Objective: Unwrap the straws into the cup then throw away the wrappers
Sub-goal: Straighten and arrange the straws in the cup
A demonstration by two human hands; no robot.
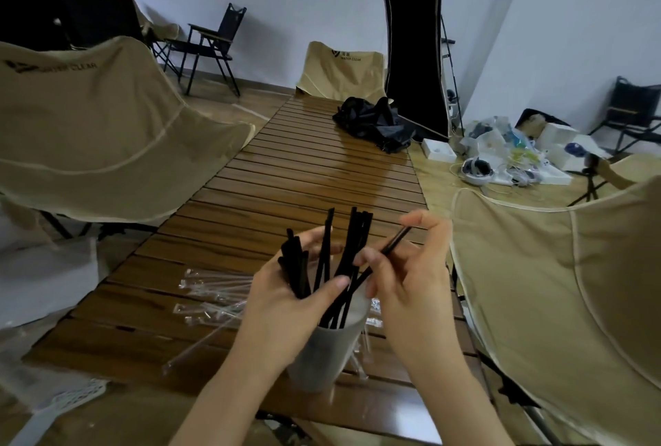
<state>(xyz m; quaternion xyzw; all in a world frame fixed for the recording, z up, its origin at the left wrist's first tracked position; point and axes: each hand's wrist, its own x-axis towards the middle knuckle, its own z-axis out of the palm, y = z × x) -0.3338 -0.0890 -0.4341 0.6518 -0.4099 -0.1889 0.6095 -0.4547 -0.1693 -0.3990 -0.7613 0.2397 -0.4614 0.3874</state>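
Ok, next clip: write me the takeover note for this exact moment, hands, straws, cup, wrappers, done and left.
Left hand: grip round the bunch of black straws standing in the white cup.
Right hand: pinches one bare straw, lower end angled toward the cup.
Cup stands on the slatted table, near edge.
Clear wrappers lie on the table left of the cup, a few more to its right.
Done: many straws unwrapped and in the cup.
Left: seat this straw, throw away the wrappers. No bin is identifiable.

One head-worn wide-angle view looks forward and down; the slatted worktop (pixel 322 173) runs away lengthwise. Both hands sit close below.
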